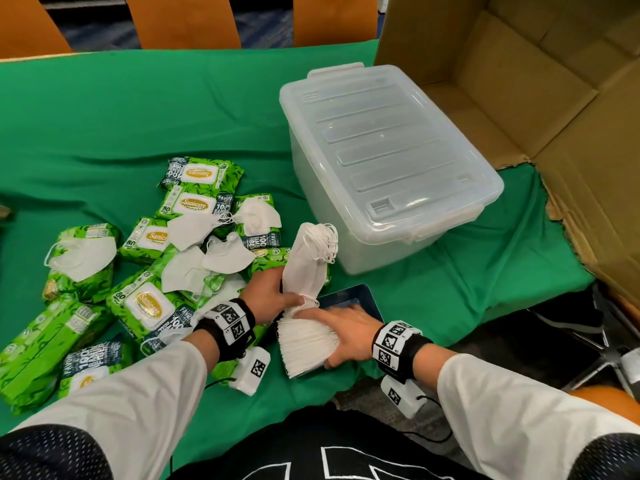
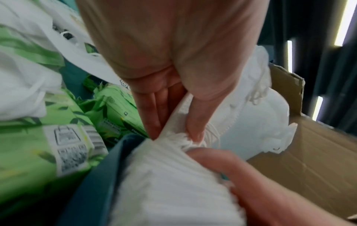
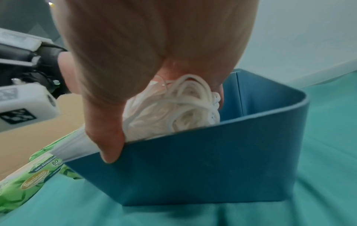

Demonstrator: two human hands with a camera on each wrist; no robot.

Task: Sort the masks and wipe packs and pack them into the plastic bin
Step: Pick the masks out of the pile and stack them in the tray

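Observation:
My left hand [image 1: 273,296] [image 2: 173,134] grips the lower end of an upright bundle of white masks [image 1: 306,265] [image 2: 251,116]. Beside it, my right hand [image 1: 332,327] [image 3: 165,126] spans a thick stack of white masks [image 1: 304,344] [image 2: 170,183] [image 3: 173,116], with the thumb at the stack's near end and the fingers at its far end. This stack lies in a small blue box [image 1: 360,296] [image 3: 212,160]. Several green wipe packs [image 1: 152,306] [image 2: 38,145] lie heaped at the left with loose masks [image 1: 86,256] on them. The clear plastic bin [image 1: 311,202] stands behind with its lid [image 1: 381,143] on.
A large open cardboard box [image 1: 519,81] lies on its side at the right, right behind the bin. Green cloth [image 1: 138,116] covers the table. Orange chair backs [image 1: 180,19] line the far edge.

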